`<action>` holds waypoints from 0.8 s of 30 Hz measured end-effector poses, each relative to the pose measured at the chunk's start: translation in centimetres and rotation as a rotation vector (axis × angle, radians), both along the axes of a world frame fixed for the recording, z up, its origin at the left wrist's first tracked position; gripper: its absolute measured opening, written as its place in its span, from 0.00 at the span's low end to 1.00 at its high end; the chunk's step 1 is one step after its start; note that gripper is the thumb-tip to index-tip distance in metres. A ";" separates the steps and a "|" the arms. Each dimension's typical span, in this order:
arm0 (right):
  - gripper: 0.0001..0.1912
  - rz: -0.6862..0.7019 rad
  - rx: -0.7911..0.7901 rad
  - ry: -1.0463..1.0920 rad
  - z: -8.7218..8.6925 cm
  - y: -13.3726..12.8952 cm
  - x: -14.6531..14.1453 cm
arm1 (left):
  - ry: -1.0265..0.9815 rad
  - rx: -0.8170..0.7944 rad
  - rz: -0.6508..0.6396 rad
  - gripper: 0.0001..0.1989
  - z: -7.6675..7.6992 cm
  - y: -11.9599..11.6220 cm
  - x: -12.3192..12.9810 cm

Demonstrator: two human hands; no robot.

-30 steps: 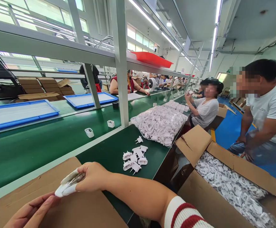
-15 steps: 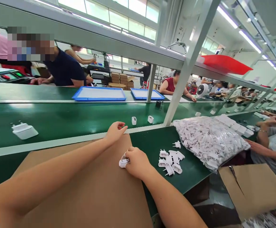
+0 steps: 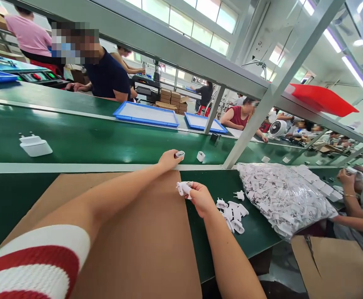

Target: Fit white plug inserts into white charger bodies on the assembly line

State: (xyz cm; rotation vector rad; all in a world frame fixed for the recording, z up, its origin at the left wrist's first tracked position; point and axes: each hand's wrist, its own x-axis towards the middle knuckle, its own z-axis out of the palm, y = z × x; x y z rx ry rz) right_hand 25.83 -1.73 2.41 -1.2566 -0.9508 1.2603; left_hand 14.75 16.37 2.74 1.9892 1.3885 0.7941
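Observation:
My left hand (image 3: 168, 160) is closed around a small white charger housing (image 3: 180, 154), whose open end faces me, at the near edge of the green belt. Closer to me and to the right, my right hand (image 3: 201, 199) pinches a white plug piece (image 3: 183, 189) above the cardboard's right edge. To the right of that hand lies a loose pile of white plug pieces (image 3: 236, 211) on the green table. Another charger housing (image 3: 201, 156) stands on the belt, just right of my left hand.
Brown cardboard (image 3: 144, 241) lies under my forearms. On the right, a clear bag (image 3: 287, 199) full of white plug pieces sits near a co-worker's arm. A white charger (image 3: 35, 145) rests on the belt at left. A slanted metal post (image 3: 256, 124) rises beyond the bag.
My left hand has reached forward and taken hold of a charger housing from the belt. My right hand has moved up and right with the plug piece. The camera view has tilted.

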 end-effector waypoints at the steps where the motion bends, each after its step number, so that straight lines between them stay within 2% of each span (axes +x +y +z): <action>1: 0.20 -0.005 0.000 0.022 0.1 0.0 0.0 | -0.006 0.013 -0.046 0.16 0.0 -1.3 -1.4; 4: 0.21 -0.090 0.039 -0.051 0.3 -0.2 -0.2 | -0.049 0.034 -0.219 0.18 -0.3 -6.5 -6.1; 7: 0.19 -0.186 0.175 -0.315 0.4 -0.7 -0.9 | -0.072 0.062 -0.376 0.19 -0.8 -12.5 -9.9; 9: 0.15 -0.143 0.309 -0.494 0.5 -1.4 -1.5 | -0.056 0.043 -0.427 0.18 -1.1 -15.6 -11.4; 11: 0.11 -0.021 0.421 -0.617 0.7 -2.1 -2.2 | -0.089 0.003 -0.428 0.18 -1.5 -17.4 -12.0; 14: 0.07 0.166 0.515 -0.766 0.9 -3.1 -3.0 | -0.179 -0.017 -0.386 0.22 -2.3 -18.0 -12.1; 16: 0.07 0.243 0.566 -0.866 1.0 -3.6 -3.3 | -0.200 -0.024 -0.376 0.21 -2.8 -17.7 -12.0; 24: 0.11 0.327 0.628 -1.096 0.9 -3.9 -4.0 | -0.235 -0.023 -0.389 0.16 -3.7 -17.1 -12.0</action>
